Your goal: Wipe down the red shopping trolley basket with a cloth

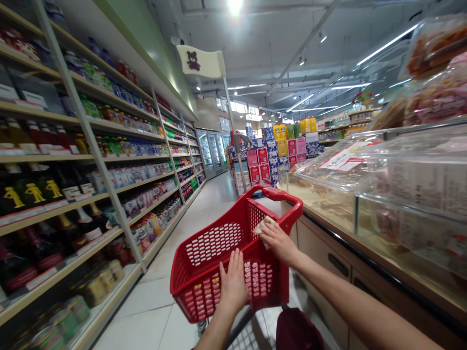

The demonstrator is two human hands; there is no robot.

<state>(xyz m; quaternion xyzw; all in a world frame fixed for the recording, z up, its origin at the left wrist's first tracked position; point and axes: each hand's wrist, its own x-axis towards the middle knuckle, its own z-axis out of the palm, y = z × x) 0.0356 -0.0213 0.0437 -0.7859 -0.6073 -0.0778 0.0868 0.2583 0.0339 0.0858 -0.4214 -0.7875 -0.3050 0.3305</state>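
Note:
A red plastic shopping cart (209, 243) with perforated basket walls stands in front of me, its handle toward the upper right. My left hand (233, 282) rests on the cart's near side, fingers stretched out over the rim and holding nothing. In my right hand (277, 240) is a crumpled off-white cloth (264, 225), which the fingers press against the upper edge of the basket below the handle. Part of the cloth is hidden under those fingers. A pole on the cart's far side carries a cream flag (202, 62) with a brown bear.
Tall shelves (124, 194) of bottles and cans line the left side. Close on the right runs a display counter (328, 214) stacked with clear plastic food packs (412, 194). Stacked drink cartons (260, 165) stand ahead, with glass-door fridges (211, 150) beyond. The floor is pale tile (146, 311).

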